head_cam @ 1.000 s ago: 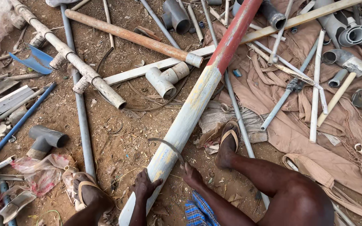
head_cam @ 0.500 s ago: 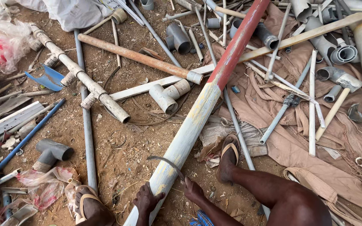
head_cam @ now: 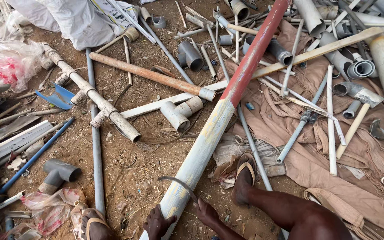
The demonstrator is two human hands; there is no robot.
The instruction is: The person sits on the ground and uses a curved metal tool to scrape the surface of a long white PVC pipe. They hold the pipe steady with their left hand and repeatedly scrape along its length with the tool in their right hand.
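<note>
I see the long pipe [head_cam: 218, 115] running diagonally between my feet; tee fitting [head_cam: 179, 113] just left; hammer [head_cam: 356, 111] well right on cloth [head_cam: 316, 155].

Long pipe [head_cam: 210, 129] cut off at top edge; left hand [head_cam: 157, 223] fingers hidden behind it.

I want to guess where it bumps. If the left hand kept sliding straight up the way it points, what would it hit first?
The left hand rests on the big pipe and points up along it. It would probably meet the thin curved blade lying across the pipe first, though the depth is hard to judge.
</note>
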